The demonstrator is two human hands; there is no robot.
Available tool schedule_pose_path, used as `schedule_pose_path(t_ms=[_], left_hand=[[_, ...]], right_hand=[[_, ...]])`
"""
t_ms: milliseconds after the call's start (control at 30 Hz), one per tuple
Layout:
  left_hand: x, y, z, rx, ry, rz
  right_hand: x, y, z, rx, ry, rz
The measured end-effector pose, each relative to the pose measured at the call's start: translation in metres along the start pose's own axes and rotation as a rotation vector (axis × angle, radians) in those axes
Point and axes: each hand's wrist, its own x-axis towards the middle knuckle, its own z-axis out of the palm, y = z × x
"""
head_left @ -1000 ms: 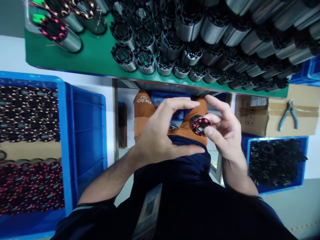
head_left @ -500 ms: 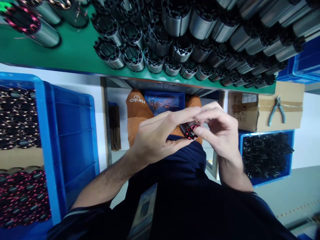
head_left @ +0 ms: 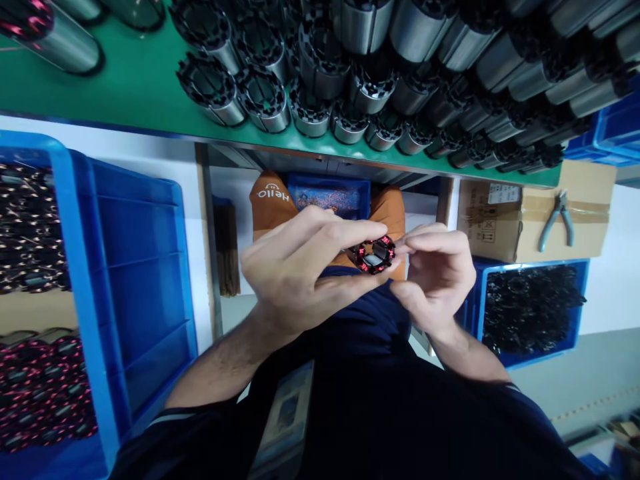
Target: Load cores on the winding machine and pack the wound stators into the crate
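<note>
A small motor stator (head_left: 361,261) with red copper windings is held over my lap, its round end turned up toward me. My left hand (head_left: 300,267) grips it between the straight fingers above and the thumb below. Just to its right is my right hand (head_left: 440,273), with bent fingers and the thumb standing apart from them. Those fingertips lie close to the stator's right edge; whether they touch it I cannot tell. No object shows in that hand.
Steel stator cores (head_left: 350,127) crowd the green bench (head_left: 140,87) ahead. On the left, a blue crate (head_left: 140,220) adjoins wound stators (head_left: 45,393). To the right, pliers (head_left: 557,220) lie on a cardboard box (head_left: 493,223), beside a blue bin (head_left: 583,280) of black parts.
The stator has turned so that its open end faces up. My right thumb has come off the stator's end and moved away from the fingers. The view has shifted slightly.
</note>
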Motion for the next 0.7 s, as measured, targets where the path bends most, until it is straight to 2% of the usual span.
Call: schedule_pose_path(t_ms=[67, 233, 333, 467, 533, 700], left_hand=[[-0.002, 0.0, -0.001, -0.005, -0.009, -0.008], [0.0, 0.0, 0.0, 0.004, -0.031, -0.029], [0.001, -0.005, 0.008, -0.005, -0.036, 0.028], [0.0, -0.01, 0.021, -0.145, -0.06, 0.077], [-0.001, -0.01, 0.026, -0.157, -0.037, 0.094], [-0.003, -0.012, 0.03, -0.037, 0.007, 0.11]], right_hand=[[0.0, -0.004, 0.002, -0.075, -0.005, -0.022], [0.013, -0.01, -0.01, -0.164, -0.074, 0.065], [0.022, -0.013, -0.018, -0.162, -0.114, 0.084], [0.026, -0.018, -0.017, -0.138, -0.088, 0.136], [0.022, -0.018, -0.012, -0.065, -0.041, 0.238], [-0.001, -0.017, 0.01, 0.221, 0.072, 0.61]])
